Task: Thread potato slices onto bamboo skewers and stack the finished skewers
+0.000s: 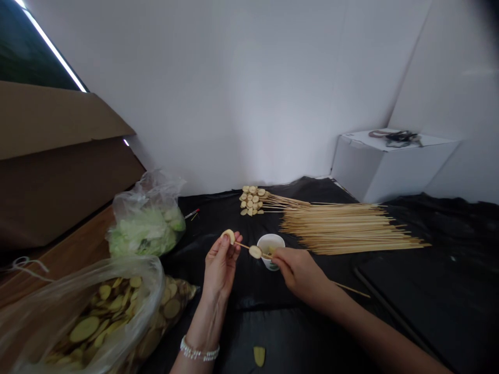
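Note:
My left hand [219, 265] pinches a pale slice [228, 236], which looks like potato, at the tip of a bamboo skewer [353, 290]. My right hand [298, 272] is closed around that skewer, whose tail sticks out past the wrist. Another slice [255, 252] is threaded on the stick between my hands. Just behind them stands a white cup [272, 240], its contents hard to make out. Farther back lie several skewers with slices at their ends [251, 199]. To their right spreads a large pile of bare skewers [351, 226].
An open plastic bag of slices [158, 275] sits at front left, with a clear bag of leafy greens [146, 231] behind it. A loose slice [259, 356] lies on the black table cover [249, 327]. A cardboard box [58, 187] stands left, a white box [393, 169] back right.

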Available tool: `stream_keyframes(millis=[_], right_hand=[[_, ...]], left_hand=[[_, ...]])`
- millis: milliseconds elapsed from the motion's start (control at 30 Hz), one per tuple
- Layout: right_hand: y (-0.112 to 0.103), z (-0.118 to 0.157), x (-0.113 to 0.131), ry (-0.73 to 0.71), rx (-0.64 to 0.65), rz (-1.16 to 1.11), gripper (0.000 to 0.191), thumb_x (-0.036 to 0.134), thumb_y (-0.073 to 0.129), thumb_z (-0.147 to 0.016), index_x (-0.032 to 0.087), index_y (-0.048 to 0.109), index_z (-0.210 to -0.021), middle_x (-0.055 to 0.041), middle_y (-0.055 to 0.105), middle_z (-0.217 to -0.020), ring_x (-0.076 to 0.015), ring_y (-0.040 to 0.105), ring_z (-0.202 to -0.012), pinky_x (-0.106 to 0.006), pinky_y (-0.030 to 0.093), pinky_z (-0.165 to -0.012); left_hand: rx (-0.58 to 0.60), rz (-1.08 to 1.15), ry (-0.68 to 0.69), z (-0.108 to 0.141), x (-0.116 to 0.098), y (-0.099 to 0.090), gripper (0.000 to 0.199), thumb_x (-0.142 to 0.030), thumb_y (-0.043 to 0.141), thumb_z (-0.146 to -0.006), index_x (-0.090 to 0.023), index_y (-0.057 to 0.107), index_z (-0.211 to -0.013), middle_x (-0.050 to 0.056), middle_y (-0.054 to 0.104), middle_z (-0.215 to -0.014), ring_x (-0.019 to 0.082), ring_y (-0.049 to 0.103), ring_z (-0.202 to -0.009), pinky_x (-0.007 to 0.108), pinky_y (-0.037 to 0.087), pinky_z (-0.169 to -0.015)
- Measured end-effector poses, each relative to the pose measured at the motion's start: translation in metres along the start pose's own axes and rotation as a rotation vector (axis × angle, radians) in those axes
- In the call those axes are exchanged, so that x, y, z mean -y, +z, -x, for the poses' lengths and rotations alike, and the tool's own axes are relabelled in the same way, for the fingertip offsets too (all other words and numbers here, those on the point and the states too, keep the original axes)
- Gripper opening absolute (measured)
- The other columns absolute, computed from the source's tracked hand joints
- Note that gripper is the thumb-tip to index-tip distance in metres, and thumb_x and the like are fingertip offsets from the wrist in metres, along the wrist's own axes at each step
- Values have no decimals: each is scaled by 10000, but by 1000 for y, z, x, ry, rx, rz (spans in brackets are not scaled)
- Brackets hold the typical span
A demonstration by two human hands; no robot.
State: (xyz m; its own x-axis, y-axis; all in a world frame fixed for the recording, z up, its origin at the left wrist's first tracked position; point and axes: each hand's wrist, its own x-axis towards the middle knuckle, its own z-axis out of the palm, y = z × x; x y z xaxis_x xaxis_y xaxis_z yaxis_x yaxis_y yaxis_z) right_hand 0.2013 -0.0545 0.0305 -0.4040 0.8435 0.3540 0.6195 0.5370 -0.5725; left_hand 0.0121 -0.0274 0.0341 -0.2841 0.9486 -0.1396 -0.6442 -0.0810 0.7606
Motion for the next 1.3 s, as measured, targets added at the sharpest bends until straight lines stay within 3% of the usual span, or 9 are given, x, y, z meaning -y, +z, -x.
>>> stream_keyframes(millis=[133, 433, 533, 800, 1000, 1200, 1300], right_hand=[[6, 1, -2, -37, -75, 98, 235, 195, 360, -922, 184, 553, -788, -58, 633, -793, -166, 564, -752, -262, 372, -689], [2, 1, 1, -18, 78, -96, 234, 183, 363, -918, 194, 503, -732, 7, 580, -653, -112, 520, -583, -222, 342, -574], [3, 1, 2, -4, 56, -134, 252, 186, 367, -918, 195, 495, -701, 16, 564, -627, -107, 513, -568, -217, 330, -558], [15, 4, -3, -51, -69, 122, 228, 188, 343, -929, 189, 515, -779, -42, 604, -742, -150, 550, -691, -252, 353, -636], [8, 2, 0, 11, 8, -66, 219, 195, 370, -925, 192, 499, -748, -11, 598, -698, -130, 557, -647, -233, 361, -621], [6, 0, 2, 42, -7, -103, 229, 210, 383, -922, 185, 536, -754, -22, 613, -721, -135, 568, -675, -233, 364, -641], [8, -1, 1, 40, -16, -105, 225, 223, 392, -923, 186, 543, -759, -20, 611, -723, -136, 566, -683, -232, 357, -645]], left_hand=[[0, 8, 1, -1, 1, 0, 137, -164, 733, -700, -129, 702, -828, 97, 734, -835, 164, 695, -764, 213, 538, -637], [18, -30, -1, 0, 1, -1, 174, -196, 748, -686, -131, 700, -840, 98, 734, -846, 164, 695, -778, 211, 533, -647], [19, -34, 2, 0, 1, -1, 178, -200, 756, -677, -134, 700, -833, 93, 735, -835, 166, 695, -774, 212, 532, -642], [33, -12, 12, 2, 3, -1, 198, -200, 774, -649, -134, 708, -824, 95, 735, -827, 167, 696, -764, 211, 534, -641], [47, -32, 3, 2, 0, 1, 204, -208, 780, -645, -128, 706, -818, 101, 736, -837, 169, 698, -767, 206, 534, -645], [27, -18, -5, 1, -4, -1, 178, -274, 716, -729, -134, 703, -838, 105, 735, -864, 178, 699, -796, 210, 536, -630], [7, -10, 11, -1, -4, -4, 142, -221, 731, -708, -142, 702, -823, 83, 737, -857, 176, 699, -792, 198, 530, -610]])
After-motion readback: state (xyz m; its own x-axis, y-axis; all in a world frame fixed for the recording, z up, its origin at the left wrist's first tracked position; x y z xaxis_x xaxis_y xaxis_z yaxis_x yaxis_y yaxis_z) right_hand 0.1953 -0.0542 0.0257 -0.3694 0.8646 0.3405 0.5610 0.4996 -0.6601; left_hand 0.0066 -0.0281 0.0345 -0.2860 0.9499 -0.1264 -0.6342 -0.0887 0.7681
